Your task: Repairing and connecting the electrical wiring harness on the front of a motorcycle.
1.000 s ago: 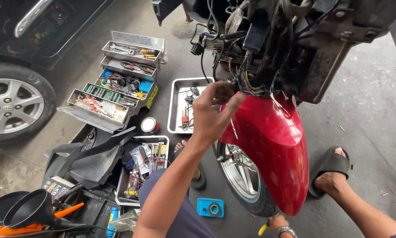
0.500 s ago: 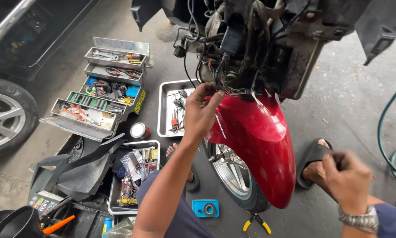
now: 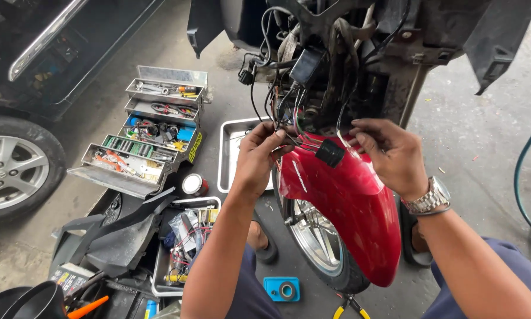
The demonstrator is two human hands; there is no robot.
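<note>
Head view: front panels off the scooter, wiring loom [image 3: 301, 88] hanging bare above the red fender [image 3: 348, 207]. Left hand [image 3: 259, 153], fingers pinched on thin wires just below the loom. Right hand [image 3: 389, 153], fingertips pressed together on wires running to a small black connector [image 3: 330, 152], which hangs between the two sets of fingers, over the fender. Connector looks unplugged; wiring work seems mid-way, panels not refitted. Open toolbox [image 3: 147, 142] and metal tray [image 3: 233, 153] lie left of the left fingers.

daylight, even | soft shadows | sharp focus | slight wide-angle edge distortion
</note>
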